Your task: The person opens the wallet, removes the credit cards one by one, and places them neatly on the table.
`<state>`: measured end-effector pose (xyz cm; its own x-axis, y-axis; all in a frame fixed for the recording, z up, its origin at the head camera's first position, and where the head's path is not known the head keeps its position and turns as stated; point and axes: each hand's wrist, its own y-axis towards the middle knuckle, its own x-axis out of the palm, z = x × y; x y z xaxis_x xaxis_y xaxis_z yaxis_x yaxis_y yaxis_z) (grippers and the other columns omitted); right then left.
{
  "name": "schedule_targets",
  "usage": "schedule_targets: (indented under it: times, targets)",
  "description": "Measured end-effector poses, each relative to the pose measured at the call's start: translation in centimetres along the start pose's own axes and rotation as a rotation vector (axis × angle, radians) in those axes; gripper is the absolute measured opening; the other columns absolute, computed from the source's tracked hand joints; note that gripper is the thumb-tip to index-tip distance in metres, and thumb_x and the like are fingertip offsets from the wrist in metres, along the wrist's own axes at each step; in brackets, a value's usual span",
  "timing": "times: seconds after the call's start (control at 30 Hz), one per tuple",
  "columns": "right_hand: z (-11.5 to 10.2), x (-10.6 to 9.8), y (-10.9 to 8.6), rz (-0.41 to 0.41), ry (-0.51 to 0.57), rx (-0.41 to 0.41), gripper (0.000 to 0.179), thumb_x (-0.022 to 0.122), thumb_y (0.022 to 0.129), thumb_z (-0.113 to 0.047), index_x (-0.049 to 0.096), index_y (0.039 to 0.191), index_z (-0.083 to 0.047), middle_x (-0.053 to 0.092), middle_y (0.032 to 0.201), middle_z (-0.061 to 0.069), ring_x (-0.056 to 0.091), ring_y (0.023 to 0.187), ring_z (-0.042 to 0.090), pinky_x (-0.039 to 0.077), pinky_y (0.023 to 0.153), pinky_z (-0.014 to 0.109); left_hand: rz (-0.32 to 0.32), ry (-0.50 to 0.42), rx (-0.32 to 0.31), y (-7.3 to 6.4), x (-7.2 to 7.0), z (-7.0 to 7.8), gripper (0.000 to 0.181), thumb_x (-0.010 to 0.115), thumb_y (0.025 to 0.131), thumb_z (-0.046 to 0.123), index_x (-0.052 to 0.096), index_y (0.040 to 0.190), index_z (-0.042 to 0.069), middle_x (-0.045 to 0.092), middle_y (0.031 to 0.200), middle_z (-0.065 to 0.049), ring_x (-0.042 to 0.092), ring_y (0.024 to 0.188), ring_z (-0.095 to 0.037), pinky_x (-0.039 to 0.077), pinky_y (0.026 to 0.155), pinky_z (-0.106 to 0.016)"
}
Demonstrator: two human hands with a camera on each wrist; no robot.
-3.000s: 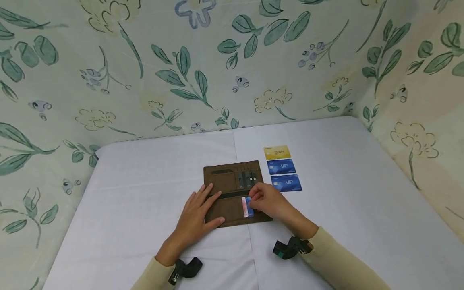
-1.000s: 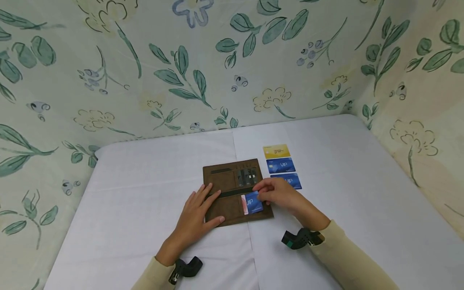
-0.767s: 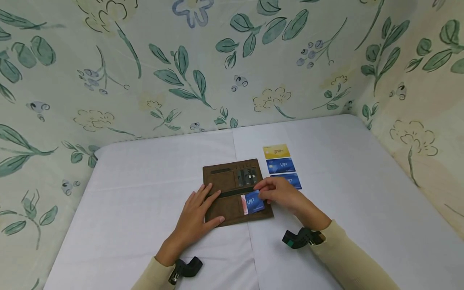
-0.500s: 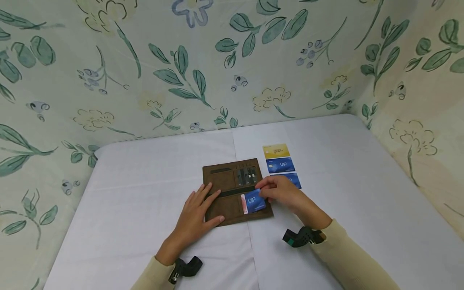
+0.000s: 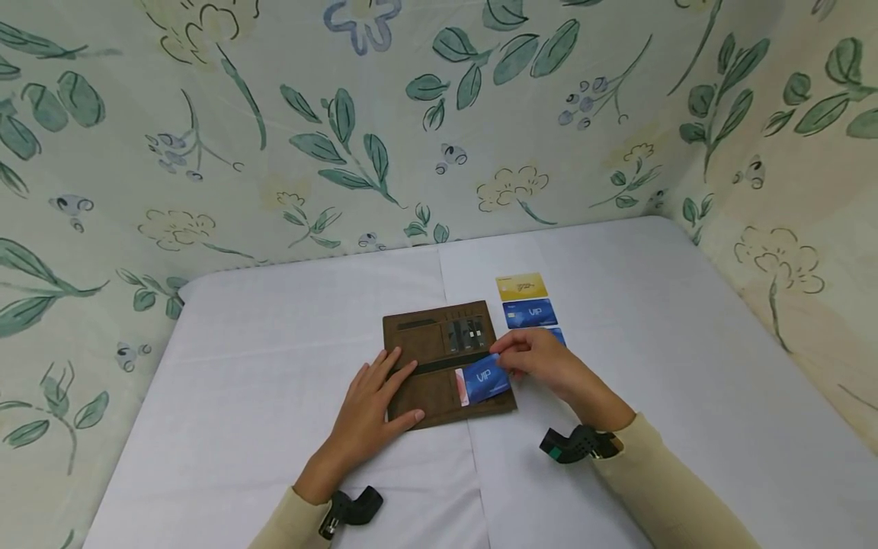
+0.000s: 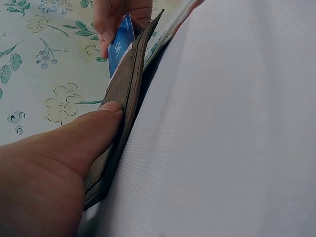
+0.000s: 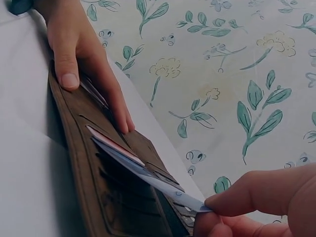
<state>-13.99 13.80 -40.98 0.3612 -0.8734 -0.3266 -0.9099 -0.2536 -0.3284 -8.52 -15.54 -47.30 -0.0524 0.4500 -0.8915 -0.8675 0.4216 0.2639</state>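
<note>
A brown wallet (image 5: 432,400) lies spread on the white cloth. My left hand (image 5: 373,400) rests flat across its left side, fingers extended and thumb near the lower edge. My right hand (image 5: 545,366) pinches a blue VIP card (image 5: 483,380) at its upper right corner. Most of that card shows over the wallet's lower right panel; in the right wrist view its far end (image 7: 111,148) sits at a slot, the pinched end raised. Beside it, a pink-edged card (image 5: 462,387) sticks out of another slot.
Right of the wallet, a yellow card (image 5: 522,287) and a blue VIP card (image 5: 530,313) lie in a column, with another blue card (image 5: 559,334) mostly behind my right hand. Dark cards (image 5: 466,334) fill the wallet's upper slots. Floral fabric (image 5: 411,130) rises behind the table.
My right hand has moved right and slightly up, drawing the blue VIP card out so more of it shows. It now hides more of the lowest loose card. My left hand stays put.
</note>
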Motion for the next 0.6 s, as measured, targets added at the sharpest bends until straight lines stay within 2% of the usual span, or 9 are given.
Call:
schedule_targets:
  times: [0.27, 0.43, 0.6]
  targets:
    - [-0.2, -0.9, -0.2, 0.031, 0.012, 0.012, 0.02, 0.062, 0.083, -0.014, 0.064, 0.1, -0.004, 0.063, 0.09, 0.01, 0.054, 0.071, 0.024, 0.049, 0.065, 0.033, -0.002, 0.003, -0.006, 0.0, -0.1, 0.2, 0.07, 0.052, 0.081, 0.06, 0.037, 0.138, 0.024, 0.023, 0.147, -0.006, 0.017, 0.135, -0.031, 0.015, 0.105, -0.052]
    - [-0.4, -2.0, -0.4, 0.085, 0.014, 0.025, 0.025, 0.059, 0.085, -0.017, 0.062, 0.106, -0.003, 0.059, 0.101, 0.012, 0.052, 0.078, 0.024, 0.049, 0.067, 0.029, -0.004, -0.005, -0.005, 0.1, -0.1, 0.2, 0.069, 0.053, 0.081, 0.059, 0.037, 0.138, 0.024, 0.022, 0.148, -0.006, 0.016, 0.135, -0.03, 0.013, 0.105, -0.052]
    - [-0.6, -3.1, -0.6, 0.093, 0.014, 0.023, 0.025, 0.058, 0.086, -0.017, 0.062, 0.107, -0.004, 0.057, 0.11, 0.013, 0.051, 0.081, 0.024, 0.049, 0.069, 0.028, -0.015, -0.015, -0.006, 0.0, -0.1, 0.2, 0.07, 0.054, 0.081, 0.058, 0.037, 0.139, 0.023, 0.022, 0.148, -0.007, 0.015, 0.135, -0.03, 0.012, 0.105, -0.051]
